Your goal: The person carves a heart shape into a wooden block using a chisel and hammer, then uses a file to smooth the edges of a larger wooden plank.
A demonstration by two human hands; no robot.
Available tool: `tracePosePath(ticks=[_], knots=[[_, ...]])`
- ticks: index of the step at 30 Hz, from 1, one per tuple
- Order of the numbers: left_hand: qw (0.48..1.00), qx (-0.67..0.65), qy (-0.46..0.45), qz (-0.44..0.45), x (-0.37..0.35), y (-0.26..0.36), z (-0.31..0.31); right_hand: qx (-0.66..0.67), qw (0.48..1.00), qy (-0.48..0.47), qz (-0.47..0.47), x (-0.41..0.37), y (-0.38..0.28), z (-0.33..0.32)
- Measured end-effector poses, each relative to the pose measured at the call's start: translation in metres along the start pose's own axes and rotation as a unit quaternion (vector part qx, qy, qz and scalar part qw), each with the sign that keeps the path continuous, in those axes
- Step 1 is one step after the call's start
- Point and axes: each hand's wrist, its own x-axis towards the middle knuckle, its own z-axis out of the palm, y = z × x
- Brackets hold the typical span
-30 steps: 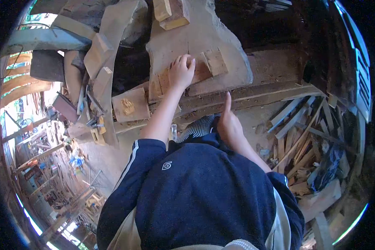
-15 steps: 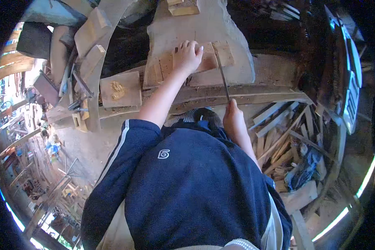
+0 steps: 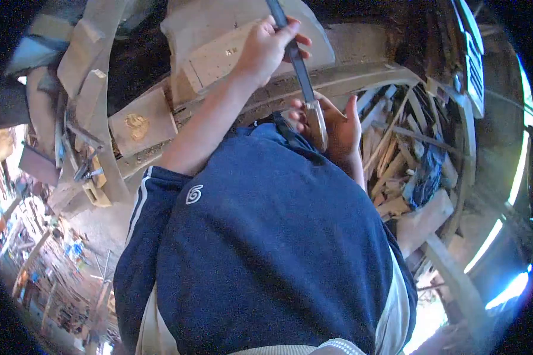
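Tool [image 3: 304,80], head view: long, straight, flat dark-grey blade, paler shiny handle [image 3: 318,130] toward the body. Held slanted before the wood slab [image 3: 210,21], far end out of frame. Left hand [image 3: 265,52] pinches the blade. Right hand [image 3: 342,131]: fingers spread beside handle, contact unclear.

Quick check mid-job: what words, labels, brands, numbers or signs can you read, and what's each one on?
No word or number reads for certain.
Dark shirt: a white curled emblem, like a "6" or "G".
Pale board: small dark marks, too small to read.
Long tool: nothing legible.
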Motion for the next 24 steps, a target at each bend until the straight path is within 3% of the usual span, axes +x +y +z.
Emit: tracePosePath(ticks=[2,8,11,12,14,15,16,17,18,19,20,22,23,24], knots=[[1.000,-0.002,0.012,-0.004,-0.001,0.009,0.005,0.103,0.993,0.014,-0.055,-0.008,0.002,-0.002],[1.000,0.010,-0.005,0.021,0.000,0.002,0.012,0.144,0.974,0.018,-0.172,-0.018,0.012,0.002],[1.000,0.027,-0.009,-0.008,-0.006,0.002,0.012,0.038,0.978,0.130,-0.158,-0.021,0.013,0.013],[1.000,0.030,-0.006,-0.006,-0.007,-0.001,0.012,0.039,0.979,0.126,-0.155,-0.024,0.014,0.008],[0.999,0.050,-0.008,-0.018,-0.009,-0.004,0.009,-0.084,0.985,0.104,-0.107,-0.024,0.018,-0.005],[0.996,0.084,-0.001,-0.024,-0.013,0.000,0.010,-0.192,0.955,0.197,-0.111,-0.025,0.023,0.012],[0.998,0.049,-0.001,0.032,-0.013,-0.002,0.015,-0.196,0.959,0.182,-0.097,-0.025,0.027,0.007],[0.994,0.104,-0.006,-0.032,-0.014,-0.002,0.012,-0.330,0.922,0.176,-0.098,-0.025,0.028,-0.006],[0.995,0.077,-0.056,0.015,-0.001,-0.029,0.000,-0.457,0.869,0.163,-0.099,-0.023,0.030,-0.014],[0.993,0.098,-0.051,0.027,-0.002,-0.034,-0.001,-0.472,0.854,0.196,-0.099,-0.019,0.031,-0.004],[0.976,0.213,-0.046,0.017,0.003,-0.039,-0.008,-0.486,0.837,0.230,-0.103,-0.012,0.032,0.007],[0.915,0.391,-0.023,0.100,0.012,-0.053,-0.031,-0.469,0.835,0.258,-0.128,0.005,0.037,0.004],[0.915,0.392,-0.011,0.099,0.011,-0.060,-0.048,-0.585,0.753,0.273,-0.126,0.014,0.027,-0.027],[0.830,0.527,0.028,0.179,0.012,-0.065,-0.063,-0.690,0.654,0.285,-0.126,0.027,0.019,-0.054]])
